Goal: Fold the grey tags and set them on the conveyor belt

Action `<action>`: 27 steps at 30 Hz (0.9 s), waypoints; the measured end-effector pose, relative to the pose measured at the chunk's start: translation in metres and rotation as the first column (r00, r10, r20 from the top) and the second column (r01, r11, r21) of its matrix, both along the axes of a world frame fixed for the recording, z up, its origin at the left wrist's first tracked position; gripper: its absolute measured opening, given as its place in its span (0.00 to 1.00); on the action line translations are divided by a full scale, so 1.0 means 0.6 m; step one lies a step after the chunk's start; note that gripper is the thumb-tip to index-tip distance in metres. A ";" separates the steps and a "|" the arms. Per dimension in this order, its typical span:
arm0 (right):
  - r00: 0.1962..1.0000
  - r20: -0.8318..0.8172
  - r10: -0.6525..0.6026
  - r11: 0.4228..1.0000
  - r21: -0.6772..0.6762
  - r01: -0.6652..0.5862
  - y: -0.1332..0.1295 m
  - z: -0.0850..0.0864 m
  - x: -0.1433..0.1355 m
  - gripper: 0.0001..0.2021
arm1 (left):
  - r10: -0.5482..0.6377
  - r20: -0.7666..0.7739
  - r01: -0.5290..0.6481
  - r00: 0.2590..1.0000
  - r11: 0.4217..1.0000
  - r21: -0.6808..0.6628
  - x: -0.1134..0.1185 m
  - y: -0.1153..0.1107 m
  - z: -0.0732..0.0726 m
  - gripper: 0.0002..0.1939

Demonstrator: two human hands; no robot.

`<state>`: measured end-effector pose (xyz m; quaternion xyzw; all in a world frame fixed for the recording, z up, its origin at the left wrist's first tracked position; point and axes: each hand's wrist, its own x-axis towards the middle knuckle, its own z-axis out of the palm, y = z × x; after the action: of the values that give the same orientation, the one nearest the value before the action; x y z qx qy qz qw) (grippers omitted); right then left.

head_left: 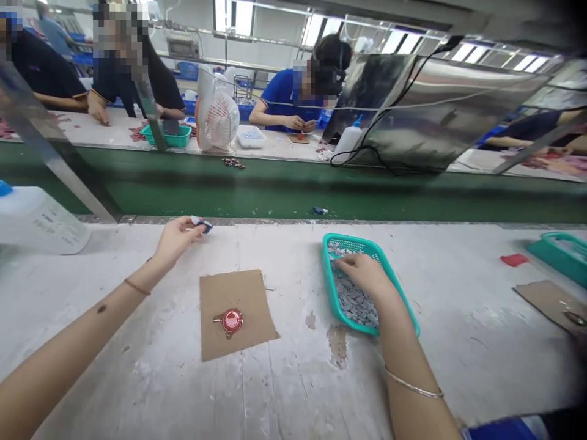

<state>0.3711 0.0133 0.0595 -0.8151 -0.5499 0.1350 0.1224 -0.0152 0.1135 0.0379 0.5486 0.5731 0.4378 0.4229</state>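
My left hand (pixel 175 243), near the far edge of the table, pinches a small dark blue and white piece (pixel 204 227) between thumb and fingers. To the right, my right hand (pixel 364 273) reaches into a green plastic basket (pixel 337 310) of small flat grey pieces (pixel 355 300). Its fingers are drawn together at the pieces, and their tips are partly hidden, so what they hold cannot be made out. Between my hands a square of brown cardboard (pixel 238 287) lies flat. On it rests a small round red item with a metal rim (pixel 232 320).
A white jug (pixel 43 220) stands at the left. On the right are another green basket (pixel 557 256), a red scrap (pixel 514 260) and more cardboard (pixel 543 299). A green conveyor belt (pixel 257 192) runs beyond the table, carrying a small dark piece (pixel 320 210). Co-workers sit across it.
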 end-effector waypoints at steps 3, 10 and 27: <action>1.000 0.017 0.017 1.000 -0.005 -0.017 -0.002 -0.009 -0.007 0.09 | 0.146 -0.276 -0.125 0.950 0.988 0.092 0.007 0.083 -0.010 0.19; 0.998 0.041 0.054 0.998 0.008 -0.054 -0.008 -0.010 -0.011 0.08 | 0.216 -0.529 -0.177 0.821 0.976 0.124 0.029 0.178 -0.028 0.15; 0.997 -0.075 0.033 0.993 0.115 -0.025 -0.014 -0.013 -0.002 0.07 | -0.118 -0.785 0.530 0.609 0.797 0.291 0.338 0.149 -0.033 0.20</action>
<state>0.3699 0.0046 0.0517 -0.7930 -0.5634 0.1362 0.1878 0.1874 0.2030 0.0179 0.8634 0.4457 0.2241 0.0756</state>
